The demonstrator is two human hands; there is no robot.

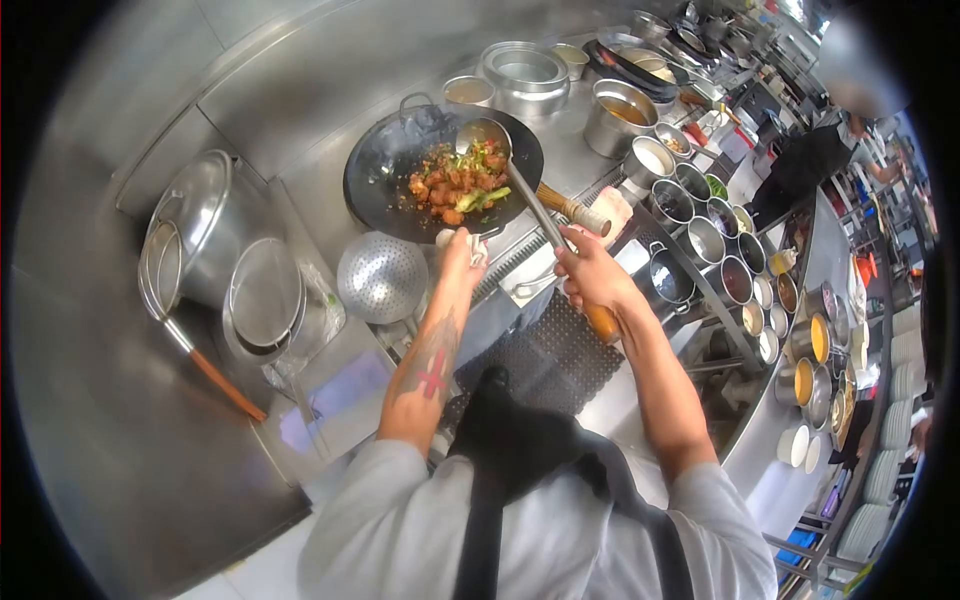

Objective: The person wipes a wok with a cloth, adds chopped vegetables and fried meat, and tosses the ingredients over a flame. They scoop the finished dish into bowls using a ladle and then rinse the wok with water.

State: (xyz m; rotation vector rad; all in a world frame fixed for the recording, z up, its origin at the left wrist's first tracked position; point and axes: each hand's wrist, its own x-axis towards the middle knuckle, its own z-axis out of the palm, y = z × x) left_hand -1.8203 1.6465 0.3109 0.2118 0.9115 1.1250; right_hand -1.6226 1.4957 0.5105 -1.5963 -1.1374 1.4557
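Note:
A black wok (372,190) stands on the range with browned fried pieces and green vegetable bits (455,183) in it. My left hand (461,256) is closed at the wok's near rim, with a pale folded cloth (478,248) between. Closed round the long handle of a metal ladle (532,203) is my right hand (592,270); the wooden grip sticks out below it. The ladle's bowl rests among the food at the wok's far side. Beside the wok lie a bamboo wok brush (572,208) and a round perforated strainer (381,276).
At left are a large lidded pot (200,215) and a wooden-handled mesh strainer (163,262). A pot of brown liquid (620,112) stands behind the wok. Several seasoning containers (705,240) fill the right side. Another person in dark clothing (805,165) stands at the far right.

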